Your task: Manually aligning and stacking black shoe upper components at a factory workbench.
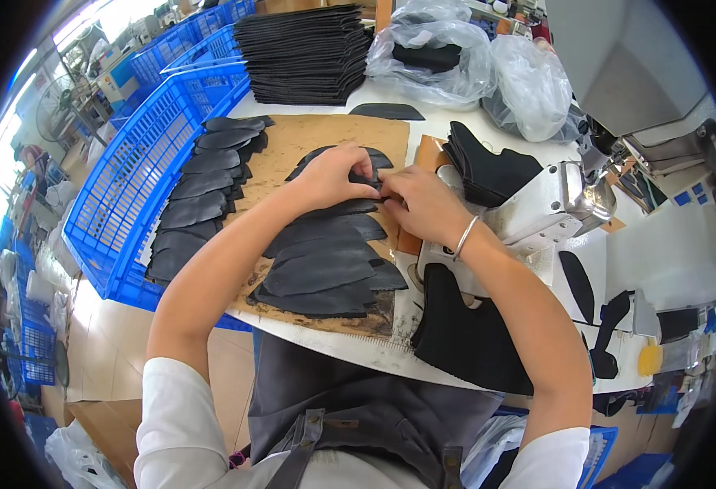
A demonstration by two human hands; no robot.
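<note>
My left hand [330, 178] and my right hand [428, 204] meet above a sheet of brown cardboard [297, 134]. Fingers of both are closed, pinching a dark, leaf-shaped piece [382, 159] at its right end; the fingers hide much of it. Just below my hands lies an overlapping pile of similar black pieces [317, 273], leather-like in look. More of these black pieces [199, 183] overlap in a column along the cardboard's left side. A silver bracelet circles my right wrist. Beside that hand stands a white metal machine head [541, 208].
A blue plastic crate [134, 179] borders the table on the left. At the back are a tall stack of black sheets [301, 57] and clear plastic bags [529, 85]. Black cut pieces [492, 167] lie behind the machine, and a larger black piece [464, 334] overhangs the front edge.
</note>
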